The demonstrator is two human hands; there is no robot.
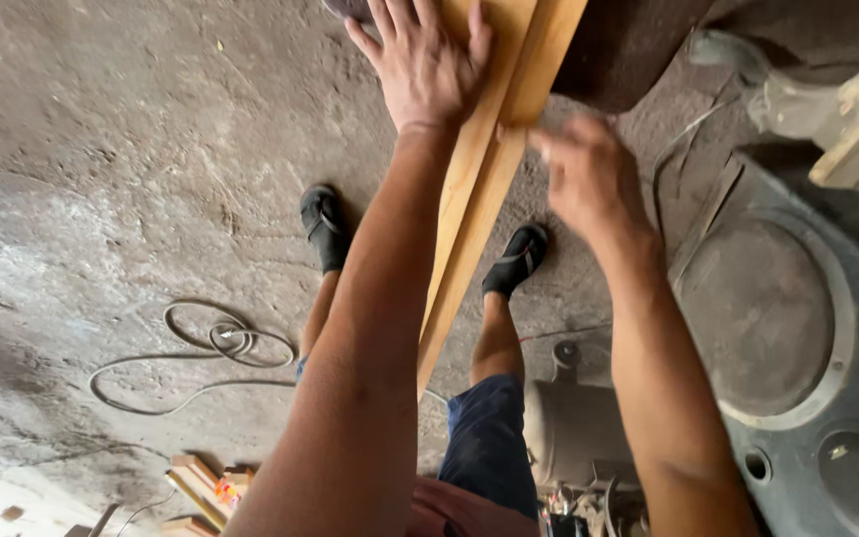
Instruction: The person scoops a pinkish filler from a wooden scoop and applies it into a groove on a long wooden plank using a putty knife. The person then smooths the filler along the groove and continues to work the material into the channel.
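Observation:
A long pale wooden plank [479,189] runs from the top middle down toward my body, with a second strip lying along its right side. My left hand [425,62] lies flat on the plank's upper left part, fingers spread. At the plank's right edge my right hand [584,174], blurred, pinches the wood between thumb and fingers. The plank's far end rests on a dark machine surface [628,50] at the top.
Below are my two feet in black sandals [325,227] on a dusty concrete floor [121,159]. A grey cable [206,353] lies coiled at the left. Wood offcuts [201,487] lie at the bottom left. A dark panel with round cut-outs [787,318] stands at the right.

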